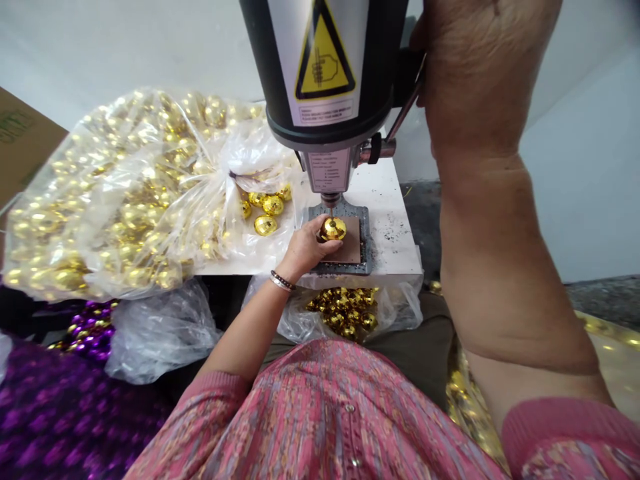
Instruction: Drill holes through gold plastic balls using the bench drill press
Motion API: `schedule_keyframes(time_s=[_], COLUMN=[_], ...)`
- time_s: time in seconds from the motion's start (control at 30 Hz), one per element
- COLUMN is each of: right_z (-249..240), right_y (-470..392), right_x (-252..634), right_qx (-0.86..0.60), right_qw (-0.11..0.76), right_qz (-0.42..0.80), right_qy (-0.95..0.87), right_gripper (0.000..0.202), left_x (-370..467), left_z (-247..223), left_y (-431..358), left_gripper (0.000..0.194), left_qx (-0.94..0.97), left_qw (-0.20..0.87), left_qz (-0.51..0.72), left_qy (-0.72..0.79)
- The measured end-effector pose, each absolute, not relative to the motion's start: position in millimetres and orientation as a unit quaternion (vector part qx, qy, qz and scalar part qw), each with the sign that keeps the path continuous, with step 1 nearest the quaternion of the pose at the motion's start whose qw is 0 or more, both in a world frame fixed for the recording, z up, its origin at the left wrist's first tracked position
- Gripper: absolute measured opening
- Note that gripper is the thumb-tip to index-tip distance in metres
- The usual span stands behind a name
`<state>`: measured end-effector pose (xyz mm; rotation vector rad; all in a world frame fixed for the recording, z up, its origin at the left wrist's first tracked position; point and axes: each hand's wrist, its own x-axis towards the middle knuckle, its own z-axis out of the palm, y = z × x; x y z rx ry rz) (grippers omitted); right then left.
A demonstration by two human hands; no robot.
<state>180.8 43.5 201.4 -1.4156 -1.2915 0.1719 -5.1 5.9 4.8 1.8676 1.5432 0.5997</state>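
Observation:
A gold mirrored ball (333, 229) rests on a brown block (351, 248) on the grey base (367, 230) of a drill press (327, 137). My left hand (310, 244) grips this ball between thumb and fingers, from its left side. Straight above, the thin drill bit meets or nearly meets the ball's top. My right hand (463, 60) is raised at the upper right beside the machine's head, near a metal lever (404, 113). Its fingers are mostly hidden behind the wrist and the machine, so their grip does not show.
A large clear bag (120, 193) of gold balls covers the white table's (393, 220) left part. Several loose gold balls (265, 225) lie near its mouth. Below the table's front edge, an open bag (300, 320) holds more. Purple shiny material (65, 413) is at lower left.

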Motion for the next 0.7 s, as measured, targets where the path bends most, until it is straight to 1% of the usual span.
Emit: schedule_keyframes(time_s=[0.1, 0.27, 0.4, 0.47, 0.57, 0.7], right_z=[191.6, 151.8, 115.1, 100.1, 82.7, 66.7], right_y=[29.8, -6.4, -30.7, -36.0, -36.3, -30.7], right_x=[178.3, 182.0, 187.4, 189.9, 192.7, 194.3], right_qx=[-0.592, -0.49, -0.496, -0.494, -0.498, -0.462], right_qw=[0.57, 0.601, 0.571, 0.561, 0.561, 0.591], right_qz=[0.044, -0.052, -0.113, -0.125, -0.134, -0.152], right_qy=[-0.568, -0.629, -0.644, -0.652, -0.647, -0.644], right_gripper=[0.036, 0.029, 0.02, 0.016, 0.02, 0.023], left_x=[-4.2, -3.3, -3.5, -3.8, -4.4, -5.2], left_z=[5.4, 5.0, 3.3, 2.6, 1.4, -1.6], left_y=[6.0, 5.6, 5.5, 5.3, 5.0, 5.2], left_gripper=[0.068, 0.065, 0.063, 0.065, 0.07, 0.069], left_qx=[0.707, 0.701, 0.701, 0.698, 0.695, 0.689], left_qw=[0.321, 0.335, 0.345, 0.352, 0.356, 0.371], left_qz=[0.224, 0.221, 0.231, 0.232, 0.23, 0.239], left_qy=[0.589, 0.589, 0.579, 0.579, 0.581, 0.575])
